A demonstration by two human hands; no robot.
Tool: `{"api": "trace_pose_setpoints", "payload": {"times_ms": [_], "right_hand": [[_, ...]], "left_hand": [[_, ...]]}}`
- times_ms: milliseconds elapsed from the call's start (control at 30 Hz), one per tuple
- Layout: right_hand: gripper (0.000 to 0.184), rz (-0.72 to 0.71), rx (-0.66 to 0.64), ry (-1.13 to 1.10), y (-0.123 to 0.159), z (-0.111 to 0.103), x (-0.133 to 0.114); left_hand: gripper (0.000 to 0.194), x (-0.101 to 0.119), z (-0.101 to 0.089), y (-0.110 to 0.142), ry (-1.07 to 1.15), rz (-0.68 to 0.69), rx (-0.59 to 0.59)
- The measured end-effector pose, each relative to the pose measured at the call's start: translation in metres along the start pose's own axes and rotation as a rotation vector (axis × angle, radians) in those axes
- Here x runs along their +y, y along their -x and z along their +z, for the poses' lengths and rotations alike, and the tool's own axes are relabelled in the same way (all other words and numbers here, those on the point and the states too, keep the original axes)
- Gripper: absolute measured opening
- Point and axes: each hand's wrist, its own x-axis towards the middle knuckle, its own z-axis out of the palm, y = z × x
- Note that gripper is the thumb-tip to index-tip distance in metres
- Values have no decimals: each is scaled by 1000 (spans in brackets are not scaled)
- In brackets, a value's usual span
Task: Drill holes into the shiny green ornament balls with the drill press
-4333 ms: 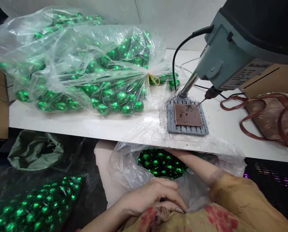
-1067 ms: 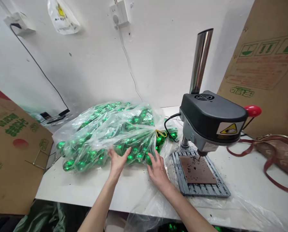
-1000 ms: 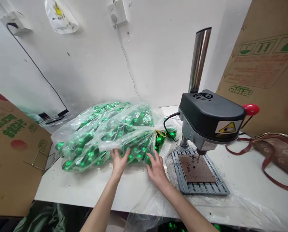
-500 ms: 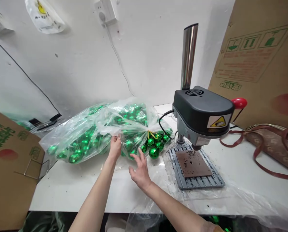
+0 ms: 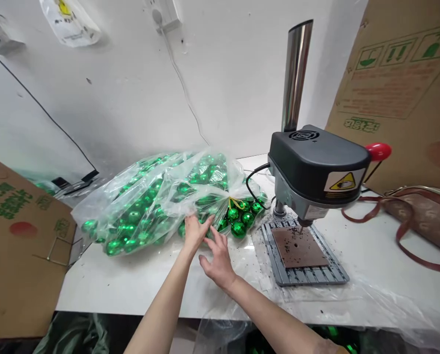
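A clear plastic bag (image 5: 131, 196) full of shiny green faceted balls lies on the table. My left hand (image 5: 195, 235) is at its front edge, thumb spread to the right and fingers against the plastic; the fingertips are partly hidden. Just right of it is my right hand (image 5: 220, 260), fingers apart and holding nothing, close beside the left thumb. A yellow tie (image 5: 235, 202) gathers the plastic near the bag's right end. Several green balls (image 5: 238, 229) sit at that end, below the tie.
A small drill press (image 5: 316, 167) with a red-knobbed handle stands to the right, a drilled brown board (image 5: 299, 247) on its base. Cardboard boxes (image 5: 24, 265) flank the table. A brown handbag (image 5: 423, 216) rests at far right, and loose plastic sheeting (image 5: 382, 300) lies along the front edge.
My left hand has loosened its pinch on the plastic and moved right, its thumb now spread near my right hand. The right hand has hardly moved. The view has shifted slightly.
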Motion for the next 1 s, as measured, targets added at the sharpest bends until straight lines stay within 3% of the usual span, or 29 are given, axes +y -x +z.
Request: {"api": "trace_pose_setpoints", "payload": {"times_ms": [100,200,400,667,800,1000], "right_hand": [[63,-26,-26,5,2,2,-3],[66,-39,-53,7,5,4,-4],[51,-44,-114,36,7,13,-3],[42,-97,-184,202,21,12,5],[38,-125,-255,277,34,7,10],[34,-142,-343,331,54,-7,9]], "left_hand": [[28,1,1,-19,56,-41,33],[33,-5,2,-31,153,-37,43],[45,-21,15,-32,255,-55,59],[37,-36,8,-24,-114,-53,115],[35,-41,7,-11,-277,-28,46],[17,-38,7,6,-371,57,-26]]}}
